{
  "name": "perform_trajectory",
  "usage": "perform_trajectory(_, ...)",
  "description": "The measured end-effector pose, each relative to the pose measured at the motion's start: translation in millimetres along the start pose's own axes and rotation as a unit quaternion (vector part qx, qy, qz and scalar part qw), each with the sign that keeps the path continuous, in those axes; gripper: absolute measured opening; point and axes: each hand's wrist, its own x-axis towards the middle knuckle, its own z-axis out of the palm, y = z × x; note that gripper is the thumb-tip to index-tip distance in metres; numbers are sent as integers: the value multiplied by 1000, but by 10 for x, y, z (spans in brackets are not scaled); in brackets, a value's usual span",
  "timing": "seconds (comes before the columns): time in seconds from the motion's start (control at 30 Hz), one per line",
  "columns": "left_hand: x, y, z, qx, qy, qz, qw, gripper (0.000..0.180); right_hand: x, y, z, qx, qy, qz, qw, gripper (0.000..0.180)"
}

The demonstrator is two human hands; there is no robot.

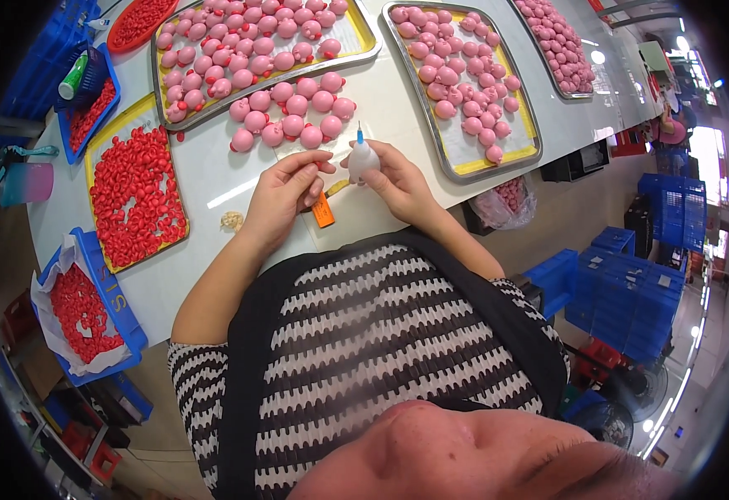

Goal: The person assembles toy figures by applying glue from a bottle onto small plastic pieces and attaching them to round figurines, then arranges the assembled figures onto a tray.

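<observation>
My left hand [285,190] is closed in a pinch on a small red piece [325,167], above the white table. My right hand [398,182] wraps round a white squeeze bottle [363,163] with a blue needle tip pointing away from me. Just under the left fingers lies an orange block-shaped item [323,211], with a small yellowish piece [337,188] beside it. Beyond both hands, a cluster of loose pink balls [296,105] with red parts sits on the tabletop [235,179].
Behind the loose balls is a large metal-rimmed tray [377,43] of pink balls; another tray [458,175] stands to the right. Red pieces fill a yellow tray [182,235] and a paper-lined blue crate [135,332] at left. A crumpled beige lump [232,221] lies near my left forearm.
</observation>
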Motion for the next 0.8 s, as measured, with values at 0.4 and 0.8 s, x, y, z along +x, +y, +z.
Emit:
perform_trajectory(0.4, 25, -49, -93, -75, 18, -13, 997, 21, -42, -92, 59, 98, 9, -4, 995, 37)
perform_trajectory(0.8, -63, 2, -13, 136, 82, 68, 985, 21, -64, -57, 21, 64, 148, -56, 985, 28)
